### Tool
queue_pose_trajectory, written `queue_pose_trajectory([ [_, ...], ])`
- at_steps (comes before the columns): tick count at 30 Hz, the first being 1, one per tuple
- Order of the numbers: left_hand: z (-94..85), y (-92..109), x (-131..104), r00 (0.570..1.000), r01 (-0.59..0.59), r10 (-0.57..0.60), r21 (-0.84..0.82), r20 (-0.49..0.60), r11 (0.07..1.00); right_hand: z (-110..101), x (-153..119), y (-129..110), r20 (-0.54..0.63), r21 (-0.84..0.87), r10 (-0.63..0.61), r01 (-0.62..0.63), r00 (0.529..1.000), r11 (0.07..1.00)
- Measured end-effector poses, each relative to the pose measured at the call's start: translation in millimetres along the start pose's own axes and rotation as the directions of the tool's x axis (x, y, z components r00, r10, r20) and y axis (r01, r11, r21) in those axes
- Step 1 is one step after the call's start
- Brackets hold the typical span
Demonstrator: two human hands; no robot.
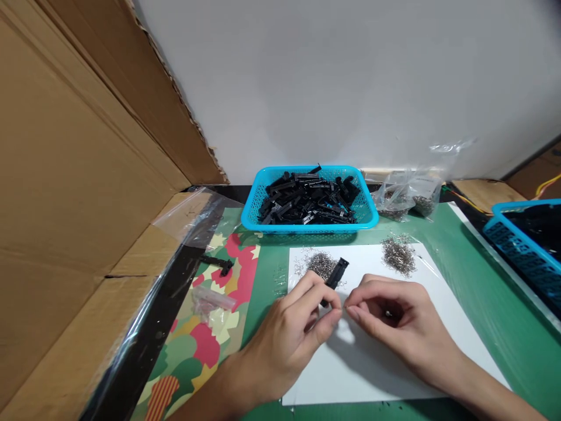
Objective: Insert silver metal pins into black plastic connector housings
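A slim black plastic part (337,273) sticks up out of my left hand (302,321), whose fingers are closed round its lower end. My right hand (394,327) pinches thumb and forefinger together close to the left fingertips; whatever lies in that pinch is too small to make out. Both hands are over a white sheet of paper (372,374). Just behind the left hand is a pile of tiny metal pieces (322,264), partly covered by the black part. A second pile of small metal pieces (398,255) lies farther right on the paper.
A blue basket (307,228) full of black parts stands at the back, with clear bags (394,202) of metal pieces beside it. Another blue basket (521,240) is at the right edge. On the left lie a loose black part (219,263) and cardboard (87,175).
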State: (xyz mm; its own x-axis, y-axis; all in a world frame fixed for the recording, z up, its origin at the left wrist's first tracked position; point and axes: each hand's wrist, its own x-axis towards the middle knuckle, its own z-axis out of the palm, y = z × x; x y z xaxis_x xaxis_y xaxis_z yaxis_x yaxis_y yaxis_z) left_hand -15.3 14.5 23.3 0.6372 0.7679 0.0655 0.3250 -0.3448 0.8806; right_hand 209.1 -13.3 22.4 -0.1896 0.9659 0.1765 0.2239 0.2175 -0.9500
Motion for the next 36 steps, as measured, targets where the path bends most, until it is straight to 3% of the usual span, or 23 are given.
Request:
queue_pose_trajectory([
  [3, -3.0, 5, 2, 0.998, 0.059, -0.062, -0.103, -0.020, 0.993, -3, -3, 0, -0.113, -0.171, -0.222, 0.201, 0.968, 0.965],
  [6, -0.4, 3, 1, 0.990, 0.123, -0.135, -0.210, -0.045, 0.970, -5, -5, 0, -0.104, -0.325, -0.431, 0.379, 0.897, 0.867],
  [13, 8.6, -3, 1, 0.962, 0.193, -0.262, -0.496, -0.073, 0.847, -2, -10, 4, -0.022, -0.586, -0.631, 0.501, 0.776, 0.636],
  [20, 8.1, 1, 5, 0.962, 0.217, -0.261, -0.343, -0.085, 0.914, -2, -13, 13, 0.054, -0.592, -0.675, 0.568, 0.736, 0.572],
  [36, 10.1, 0, 9, 0.954, 0.148, -0.218, -0.310, -0.205, 0.939, -14, -16, 13, 0.263, -0.595, -0.628, 0.636, 0.732, 0.492],
])
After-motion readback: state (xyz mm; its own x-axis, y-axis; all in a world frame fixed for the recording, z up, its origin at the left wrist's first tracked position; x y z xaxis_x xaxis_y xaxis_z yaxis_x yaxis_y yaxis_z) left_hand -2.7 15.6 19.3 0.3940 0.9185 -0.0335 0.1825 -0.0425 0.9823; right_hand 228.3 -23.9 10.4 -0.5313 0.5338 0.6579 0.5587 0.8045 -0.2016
